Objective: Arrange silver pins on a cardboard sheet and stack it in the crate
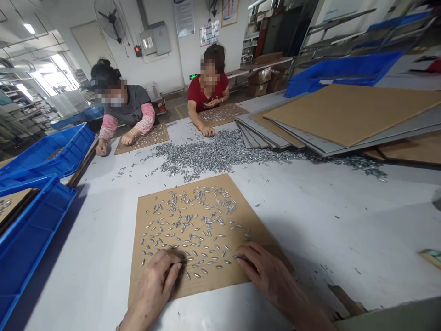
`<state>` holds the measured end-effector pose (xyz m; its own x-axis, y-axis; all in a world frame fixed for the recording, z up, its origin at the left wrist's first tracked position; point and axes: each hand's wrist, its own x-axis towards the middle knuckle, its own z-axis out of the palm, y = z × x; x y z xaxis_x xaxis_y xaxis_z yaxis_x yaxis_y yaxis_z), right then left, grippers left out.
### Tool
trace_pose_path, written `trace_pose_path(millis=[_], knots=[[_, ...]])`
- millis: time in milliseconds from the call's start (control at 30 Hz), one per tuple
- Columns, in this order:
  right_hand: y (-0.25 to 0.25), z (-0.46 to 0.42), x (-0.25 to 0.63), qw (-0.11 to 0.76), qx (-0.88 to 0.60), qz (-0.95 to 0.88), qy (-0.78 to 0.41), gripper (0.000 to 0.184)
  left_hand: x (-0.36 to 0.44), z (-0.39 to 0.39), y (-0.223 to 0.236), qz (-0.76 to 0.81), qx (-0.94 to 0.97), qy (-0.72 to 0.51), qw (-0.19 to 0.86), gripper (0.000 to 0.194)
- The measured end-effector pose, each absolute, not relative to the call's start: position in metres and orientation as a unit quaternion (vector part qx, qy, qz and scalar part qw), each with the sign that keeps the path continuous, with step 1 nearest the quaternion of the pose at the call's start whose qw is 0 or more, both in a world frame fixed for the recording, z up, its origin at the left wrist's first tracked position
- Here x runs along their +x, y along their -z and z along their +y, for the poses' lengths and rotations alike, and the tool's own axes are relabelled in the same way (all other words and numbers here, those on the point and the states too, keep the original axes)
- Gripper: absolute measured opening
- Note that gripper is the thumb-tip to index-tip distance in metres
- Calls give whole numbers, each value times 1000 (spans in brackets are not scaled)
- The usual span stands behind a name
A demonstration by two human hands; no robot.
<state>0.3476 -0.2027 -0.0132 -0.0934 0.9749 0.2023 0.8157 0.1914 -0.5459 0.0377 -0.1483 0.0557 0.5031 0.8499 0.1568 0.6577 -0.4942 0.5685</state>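
Note:
A brown cardboard sheet (223,278) lies flat on the white table in front of me. Small, shiny, spindle-shaped metal pieces (188,275) are spread over it, crowded toward the far half and spaced apart nearer me. My left hand (159,276) rests on the sheet's near left part, thumb and fingers pinched together. Whatever is between those fingertips is hidden. Over the near right part, my right hand (263,266) has its thumb and index finger closed on one small metal piece (237,256), low over the board.
Beyond the sheet spreads a large pile of metal pieces (206,154). Stacked boards (351,115) overhang its right side. Blue bins (31,239) stand at the left, another blue bin (344,69) at the back right. Two co-workers (132,99) work at their own sheets across the table.

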Motion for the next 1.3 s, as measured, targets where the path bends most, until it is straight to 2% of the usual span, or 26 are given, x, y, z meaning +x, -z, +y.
trace_pose_path(millis=[233, 467, 800, 967, 1133, 1300], knots=[[15, -198, 335, 228, -635, -727, -125, 25, 42, -146, -56, 450, 835, -222, 226, 30], [13, -188, 366, 275, -668, -679, -128, 28, 37, -143, -52, 442, 842, -228, 209, 27], [28, -164, 384, 214, -700, -677, -76, 28, 36, -148, -51, 445, 842, -216, 216, 25], [12, -179, 362, 217, -663, -708, -109, 27, 34, -147, -50, 437, 843, -227, 216, 24], [3, -185, 344, 148, -671, -718, -114, 26, 34, -147, -49, 434, 845, -233, 207, 24], [4, -179, 346, 144, -680, -709, -121, 26, 35, -150, -48, 436, 844, -233, 208, 26]])
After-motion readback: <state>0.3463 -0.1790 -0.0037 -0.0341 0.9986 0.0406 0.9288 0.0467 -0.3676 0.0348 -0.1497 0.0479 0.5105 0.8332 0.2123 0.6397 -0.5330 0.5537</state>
